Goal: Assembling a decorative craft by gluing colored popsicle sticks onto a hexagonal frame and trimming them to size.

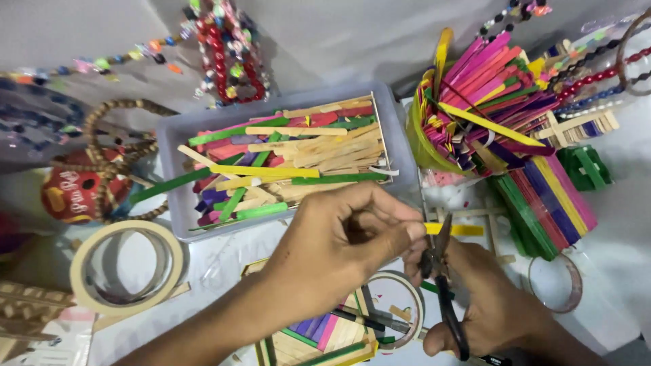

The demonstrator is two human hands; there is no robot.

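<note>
Head view: fists (352,237) (knuckles up) over scissors (444,285)

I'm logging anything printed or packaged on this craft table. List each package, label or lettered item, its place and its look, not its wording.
Red rounded ornament: far left, under a brown bead string, pale script lettering across it.
Printed packet: bottom left corner, flat, whitish with small dark print, partly cut off.
Pen or marker: bottom edge beside the right hand, dark barrel, small white print.
No screens or signs.

The grey plastic tray (178,139) of wooden craft sticks (291,159) lies behind the left hand (346,237); a masking-tape ring (125,268) sits left, a stick-filled cup (424,146), apparently tilted, right.
</note>
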